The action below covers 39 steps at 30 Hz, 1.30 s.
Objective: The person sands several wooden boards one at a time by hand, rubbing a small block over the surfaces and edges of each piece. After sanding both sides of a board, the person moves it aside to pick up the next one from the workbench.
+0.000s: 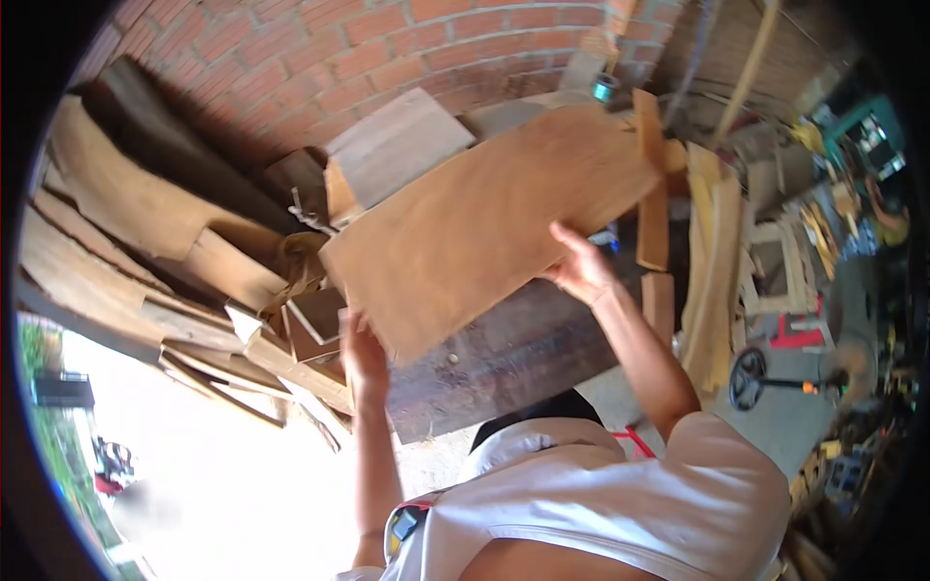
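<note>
A wide, flat wooden board [484, 218] is held up at a slant over a dark work table [484, 373]. My left hand [363, 353] grips the board's lower left end, with the fingers partly hidden at its edge. On the near long edge, right of the middle, my right hand [581, 266] holds the board, thumb on the top face and fingers underneath. Behind the board lies a greyish wooden panel [402, 145].
Long planks [126, 194] are stacked at the left by a brick wall [339, 48]. Upright boards [712, 271] stand right of the table. A green spool [604, 88] sits at the back. Wooden frames, tools and a black round wheel [747, 379] are at the right.
</note>
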Each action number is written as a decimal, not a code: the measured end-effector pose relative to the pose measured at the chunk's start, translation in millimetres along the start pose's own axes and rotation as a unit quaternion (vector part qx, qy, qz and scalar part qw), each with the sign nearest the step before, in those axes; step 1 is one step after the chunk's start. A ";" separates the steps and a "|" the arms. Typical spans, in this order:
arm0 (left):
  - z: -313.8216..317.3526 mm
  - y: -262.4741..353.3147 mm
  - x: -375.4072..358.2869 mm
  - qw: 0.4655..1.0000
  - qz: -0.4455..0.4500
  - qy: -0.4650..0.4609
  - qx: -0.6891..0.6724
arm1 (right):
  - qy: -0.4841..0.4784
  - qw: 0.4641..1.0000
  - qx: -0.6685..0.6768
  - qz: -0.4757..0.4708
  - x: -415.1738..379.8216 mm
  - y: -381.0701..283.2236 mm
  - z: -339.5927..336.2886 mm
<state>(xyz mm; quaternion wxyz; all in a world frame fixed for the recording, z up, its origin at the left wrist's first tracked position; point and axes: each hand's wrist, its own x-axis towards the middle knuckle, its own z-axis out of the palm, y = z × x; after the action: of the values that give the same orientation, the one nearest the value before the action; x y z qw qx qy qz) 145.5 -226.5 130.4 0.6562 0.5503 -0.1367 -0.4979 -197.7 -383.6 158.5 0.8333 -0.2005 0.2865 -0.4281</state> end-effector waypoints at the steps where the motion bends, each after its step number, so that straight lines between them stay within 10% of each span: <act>1: 15.7 -11.1 7.5 0.997 -0.051 0.029 0.050 | -0.009 1.000 -0.015 -0.020 23.2 -10.8 -5.4; 7: 38.2 -81.8 -11.7 0.977 -0.163 -0.110 0.079 | 0.007 0.999 -0.015 -0.029 180.3 -43.9 12.3; 17: 6.0 -81.2 -37.5 0.968 -0.223 0.015 0.116 | 0.066 0.992 0.058 0.096 380.9 56.1 66.7; 26: 8.0 -70.2 -15.0 0.979 -0.177 0.065 0.074 | 0.249 0.960 0.053 0.119 349.7 67.6 105.4; 29: 20.5 -68.8 -14.4 0.981 -0.174 0.025 0.077 | 0.147 0.982 0.027 0.117 296.1 40.4 99.1; 32: 24.9 -68.2 -19.1 0.983 -0.167 -0.019 0.075 | -0.031 0.990 -0.106 -0.093 244.7 -1.9 23.0; 34: 19.8 -72.9 -22.8 0.982 -0.172 -0.046 0.060 | 0.242 0.878 -0.324 -0.257 179.1 -35.4 -12.2; 35: 17.0 -74.4 -26.0 0.983 -0.167 -0.052 0.059 | 0.333 0.645 -0.562 -0.396 171.2 -39.0 -77.7; 36: 13.4 -76.2 -30.5 0.982 -0.171 -0.057 0.059 | 0.376 0.486 -0.681 -0.398 135.9 -56.5 -115.5; 37: 9.6 -77.5 -34.9 0.981 -0.175 -0.062 0.058 | 0.478 0.515 -0.672 -0.234 101.8 -65.7 -133.6; 39: 0.5 -79.7 -45.3 0.980 -0.178 -0.060 0.067 | 0.591 0.276 -0.751 -0.107 52.6 -66.9 -160.0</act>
<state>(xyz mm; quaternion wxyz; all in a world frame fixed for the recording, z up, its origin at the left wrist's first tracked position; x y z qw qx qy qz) 84.0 -182.3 78.8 0.5092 0.5774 -0.1085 -0.6289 -317.0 -478.4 60.3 -0.1359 -0.4588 0.8711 -0.1104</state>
